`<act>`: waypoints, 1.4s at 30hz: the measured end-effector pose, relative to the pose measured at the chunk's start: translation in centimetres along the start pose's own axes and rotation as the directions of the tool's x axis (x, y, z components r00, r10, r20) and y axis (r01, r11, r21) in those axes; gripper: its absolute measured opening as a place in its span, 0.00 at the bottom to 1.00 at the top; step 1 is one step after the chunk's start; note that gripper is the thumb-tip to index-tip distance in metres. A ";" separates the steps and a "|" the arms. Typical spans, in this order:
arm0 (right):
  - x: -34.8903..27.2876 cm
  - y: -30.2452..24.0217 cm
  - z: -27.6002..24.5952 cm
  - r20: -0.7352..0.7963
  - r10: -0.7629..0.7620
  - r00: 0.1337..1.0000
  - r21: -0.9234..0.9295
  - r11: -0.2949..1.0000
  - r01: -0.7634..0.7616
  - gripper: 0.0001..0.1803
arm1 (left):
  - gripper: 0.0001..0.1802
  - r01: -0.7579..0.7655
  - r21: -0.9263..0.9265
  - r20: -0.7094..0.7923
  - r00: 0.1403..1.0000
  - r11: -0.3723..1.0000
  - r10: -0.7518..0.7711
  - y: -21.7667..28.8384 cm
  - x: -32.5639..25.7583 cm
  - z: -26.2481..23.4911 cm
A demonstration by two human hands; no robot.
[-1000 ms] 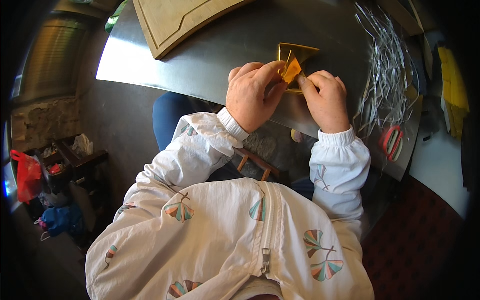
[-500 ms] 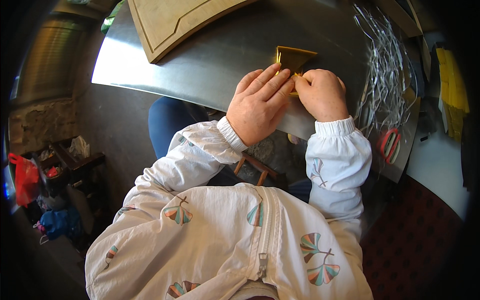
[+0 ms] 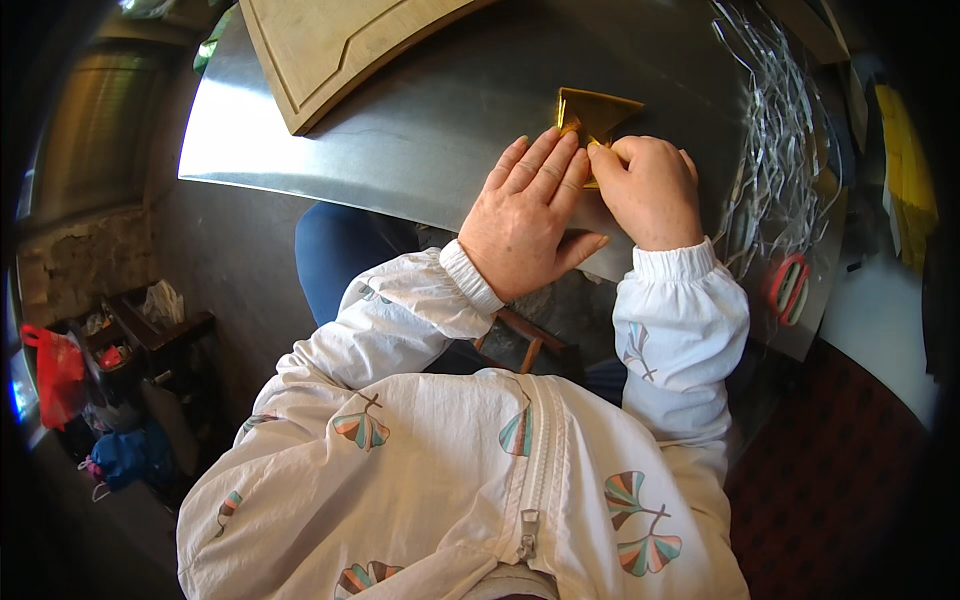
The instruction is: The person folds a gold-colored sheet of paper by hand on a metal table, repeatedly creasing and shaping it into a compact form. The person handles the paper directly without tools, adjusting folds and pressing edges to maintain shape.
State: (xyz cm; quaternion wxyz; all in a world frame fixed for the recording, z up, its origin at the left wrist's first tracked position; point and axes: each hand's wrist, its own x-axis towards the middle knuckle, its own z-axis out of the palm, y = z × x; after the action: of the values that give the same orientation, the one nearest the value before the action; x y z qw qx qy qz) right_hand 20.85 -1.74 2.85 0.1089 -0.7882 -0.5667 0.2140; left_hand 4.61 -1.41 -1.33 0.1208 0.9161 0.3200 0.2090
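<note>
A piece of shiny gold foil paper [image 3: 603,110], folded to a pointed shape, lies on the metal tabletop [image 3: 440,120]. My left hand [image 3: 530,215] rests flat with its fingers stretched out, their tips on the paper's left near part; its thumb sticks out to the right. Close beside it, my right hand [image 3: 650,190] is curled, thumb and fingers pinching the near right part of the foil paper. The hands cover much of the paper's near side.
At the upper left lies a wooden board [image 3: 350,50]. Crinkled silver strips [image 3: 780,150] spread over the table's right side, with red-handled scissors [image 3: 790,290] at their near end. Yellow sheets [image 3: 908,185] lie farther right. A dark shelf with bags [image 3: 130,350] stands at far left.
My left thumb has spread away from its fingers, and the left hand has turned a little more upright. The right hand keeps its pinch. The whole view has shifted slightly.
</note>
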 end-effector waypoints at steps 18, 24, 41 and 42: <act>-6.6 4.5 2.3 -0.572 -0.288 0.768 0.148 0.885 0.442 0.18 | 0.54 -0.027 0.095 0.047 0.999 0.995 0.023 -0.3 0.0 0.0; -7.5 4.3 4.6 -0.515 -0.472 0.716 -0.008 0.838 0.546 0.21 | 0.58 0.002 0.129 0.124 0.992 0.992 -0.019 -0.1 -0.1 -0.3; -7.1 4.5 4.5 -0.382 -0.461 0.801 0.039 0.858 0.512 0.19 | 0.48 0.017 0.232 0.230 0.971 0.972 -0.072 0.7 0.2 -0.9; -7.1 4.4 4.4 -0.362 -0.458 0.812 0.044 0.861 0.506 0.19 | 0.49 0.023 0.237 0.230 0.970 0.971 -0.080 0.8 0.2 -0.9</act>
State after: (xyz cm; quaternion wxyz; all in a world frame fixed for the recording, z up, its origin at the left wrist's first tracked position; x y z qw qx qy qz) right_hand 20.66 -10.22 -1.30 0.3099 -0.6334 -0.7046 0.0792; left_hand 4.77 -1.78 -0.19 0.0556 0.9337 0.3494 0.0553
